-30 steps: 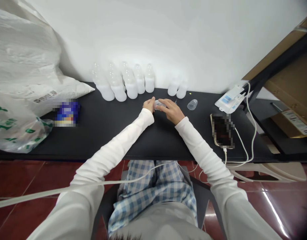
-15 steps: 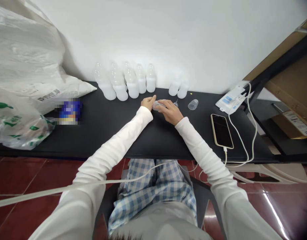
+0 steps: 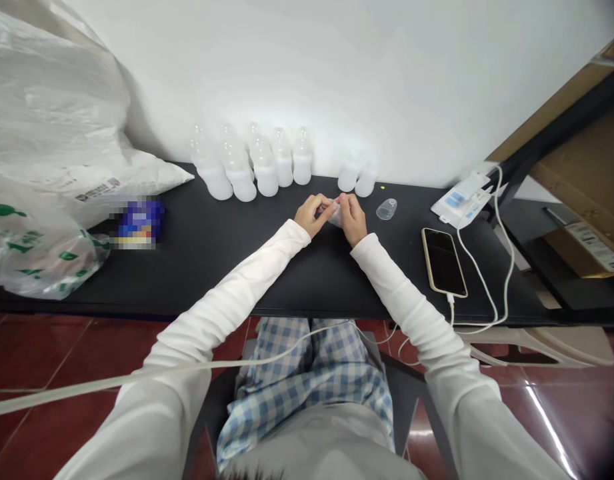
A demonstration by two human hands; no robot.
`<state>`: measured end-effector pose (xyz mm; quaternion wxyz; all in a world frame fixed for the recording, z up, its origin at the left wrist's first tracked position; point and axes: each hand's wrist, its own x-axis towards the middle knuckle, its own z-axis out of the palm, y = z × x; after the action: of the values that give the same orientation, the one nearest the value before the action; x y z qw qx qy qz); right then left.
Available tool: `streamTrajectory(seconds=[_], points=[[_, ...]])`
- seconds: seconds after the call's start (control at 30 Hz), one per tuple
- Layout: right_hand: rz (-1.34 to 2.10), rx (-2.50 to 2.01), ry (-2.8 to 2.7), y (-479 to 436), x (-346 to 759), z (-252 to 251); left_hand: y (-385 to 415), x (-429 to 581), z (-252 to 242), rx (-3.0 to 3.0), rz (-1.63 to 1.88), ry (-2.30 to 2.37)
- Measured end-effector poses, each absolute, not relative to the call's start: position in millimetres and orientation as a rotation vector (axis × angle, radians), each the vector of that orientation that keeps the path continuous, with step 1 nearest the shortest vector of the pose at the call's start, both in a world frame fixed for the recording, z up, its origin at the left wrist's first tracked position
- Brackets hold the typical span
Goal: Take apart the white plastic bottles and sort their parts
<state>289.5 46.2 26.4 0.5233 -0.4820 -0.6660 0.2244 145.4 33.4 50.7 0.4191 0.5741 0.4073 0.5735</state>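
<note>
My left hand (image 3: pixel 314 213) and my right hand (image 3: pixel 353 217) meet over the middle of the table, fingers pinched around a small clear plastic bottle part (image 3: pixel 335 215). Fingers cover much of it, so its exact shape is unclear. Right of my hands a clear cap (image 3: pixel 387 209) lies on the black table (image 3: pixel 207 260). Behind them stand two white bottle bodies (image 3: pixel 349 175) without clear domes. Farther left, several white baby bottles (image 3: pixel 243 183) wear tall clear domed caps and stand upright near the wall.
A phone (image 3: pixel 443 262) is plugged into a white cable on the right, beside a white power strip (image 3: pixel 461 199). Plastic bags (image 3: pixel 41 247) and a blurred blue packet (image 3: pixel 141 223) occupy the left. A shelf with a cardboard box (image 3: pixel 581 167) rises at the right.
My left hand has moved right and curled its fingers onto the clear part. My right hand has turned more upright. The small clear piece beside my right hand no longer shows on the table.
</note>
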Motion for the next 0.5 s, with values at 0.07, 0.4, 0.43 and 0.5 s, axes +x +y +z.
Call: streamTrajectory(seconds=[0.07,0.4,0.43,0.5], points=[[0.497,-1.177,-1.638,44,291,29,30,147,52,1.476,1.421,1.024],[-0.096,-1.111,-1.967,39,288,38,49,158,43,0.961,1.482,1.106],[-0.125,-1.096,-1.978,39,288,40,53,156,42,0.894,1.489,1.128],[-0.154,-1.096,-1.955,39,293,45,61,151,37,0.811,1.519,1.165]])
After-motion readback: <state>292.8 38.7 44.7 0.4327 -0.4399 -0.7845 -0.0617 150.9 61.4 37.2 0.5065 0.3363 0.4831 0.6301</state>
